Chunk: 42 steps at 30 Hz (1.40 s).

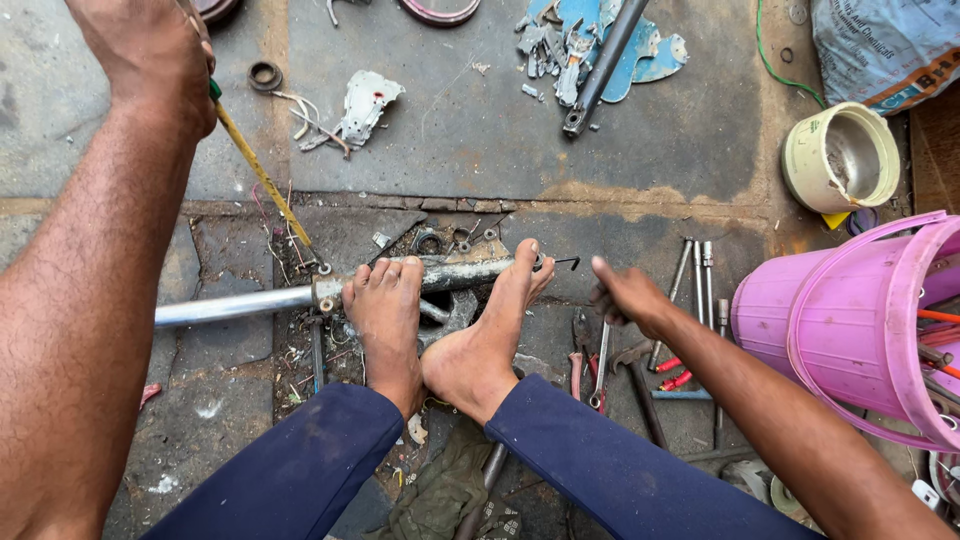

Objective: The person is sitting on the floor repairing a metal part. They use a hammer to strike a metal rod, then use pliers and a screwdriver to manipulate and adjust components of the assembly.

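Stained concrete floor [470, 130], strewn with parts. Grey metal tube [235, 305] pinned under both bare feet at centre. Left hand [150, 50], upper left, closed round yellow-shafted tool [262, 180]; slippage off tube likely. Right hand [625, 295] closed over spanners. Pink plastic bucket [850, 320], right, holds tools; cream tub [840, 158] shows a bare metal bottom.

Shiny metal tube [235, 305], glossy plastic bucket [800, 320], rough concrete floor [480, 130]

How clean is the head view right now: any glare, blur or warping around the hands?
Head view: soft even daylight, faint shadows; mild glare on the metal tube; right hand slightly motion-blurred; left hand sharp but cropped; wide-angle stretching toward the edges.
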### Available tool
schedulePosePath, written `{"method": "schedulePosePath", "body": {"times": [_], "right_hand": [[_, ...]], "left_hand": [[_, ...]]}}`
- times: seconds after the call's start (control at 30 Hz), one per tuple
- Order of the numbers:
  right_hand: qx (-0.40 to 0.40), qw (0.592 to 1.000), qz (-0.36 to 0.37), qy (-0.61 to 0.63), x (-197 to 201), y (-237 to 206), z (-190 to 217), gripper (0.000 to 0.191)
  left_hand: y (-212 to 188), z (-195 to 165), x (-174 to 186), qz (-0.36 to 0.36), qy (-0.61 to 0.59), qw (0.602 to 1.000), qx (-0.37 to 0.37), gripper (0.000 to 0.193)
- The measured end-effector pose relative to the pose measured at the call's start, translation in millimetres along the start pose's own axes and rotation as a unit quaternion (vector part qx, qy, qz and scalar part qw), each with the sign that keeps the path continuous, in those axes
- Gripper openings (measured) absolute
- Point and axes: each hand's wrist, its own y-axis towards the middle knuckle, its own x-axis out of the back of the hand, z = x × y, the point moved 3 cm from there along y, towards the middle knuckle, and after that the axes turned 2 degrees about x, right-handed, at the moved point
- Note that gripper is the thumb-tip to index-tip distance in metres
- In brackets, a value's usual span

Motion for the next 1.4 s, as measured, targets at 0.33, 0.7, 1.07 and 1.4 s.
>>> {"method": "schedulePosePath", "body": {"times": [0.33, 0.7, 1.07, 1.4], "right_hand": [[-0.082, 0.993, -0.019, 0.086, -21, 45, 43, 0.036], [0.271, 0.961, -0.009, -0.060, 4, 5, 78, 0.041], [0.381, 0.817, -0.088, -0.425, 14, -4, 95, 0.039], [0.486, 0.684, -0.138, -0.527, -3, -23, 68, 0.033]], "left_hand": [[0, 3, 4, 0.030, -0.062, 0.996, -0.050, 0.026], [6, 21, 14, 0.034, -0.056, 0.997, -0.037, 0.024], [8, 16, 8, 0.032, -0.051, 0.998, -0.035, 0.022], [-3, 13, -2, 0.014, -0.038, 0.999, -0.019, 0.022]]}}
